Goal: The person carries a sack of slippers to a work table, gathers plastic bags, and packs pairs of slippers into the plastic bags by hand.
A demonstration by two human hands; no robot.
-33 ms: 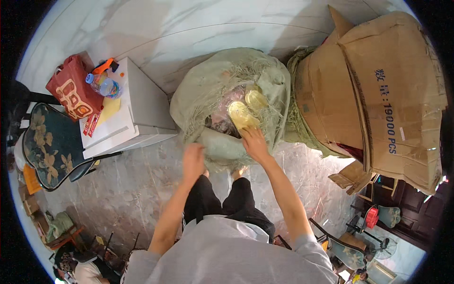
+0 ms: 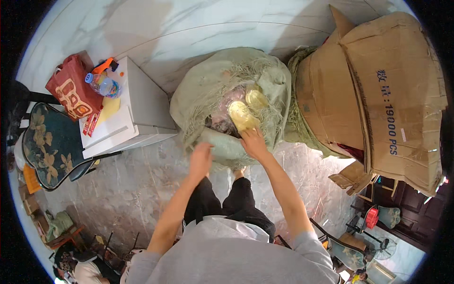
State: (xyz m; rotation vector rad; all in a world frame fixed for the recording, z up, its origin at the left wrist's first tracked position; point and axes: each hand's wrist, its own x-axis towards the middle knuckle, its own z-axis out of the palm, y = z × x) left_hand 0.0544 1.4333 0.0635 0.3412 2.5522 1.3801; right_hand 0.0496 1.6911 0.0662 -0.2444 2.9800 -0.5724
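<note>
A large pale-green woven sack (image 2: 198,90) with frayed edges stands open in front of me. In its mouth lie two shiny yellow oblong packets (image 2: 240,113), beside pinkish and dark brown contents (image 2: 222,124) that I cannot make out clearly. My right hand (image 2: 254,143) is closed at the near end of the closer yellow packet, its fingertips partly hidden there. By the sack's near left rim is my left hand (image 2: 202,160), smeared by motion, and whether it grips the sack does not show.
A white cabinet (image 2: 151,99) on the left carries a red bag (image 2: 71,90), a plastic bottle (image 2: 103,86) and an orange-handled tool (image 2: 105,66). Next to it is a floral chair (image 2: 45,142). A big cardboard box (image 2: 378,94) stands close on the right; a marble wall (image 2: 213,28) rises behind.
My left hand has shifted slightly to the right along the sack's near rim. My right hand and the yellow packets have barely moved.
</note>
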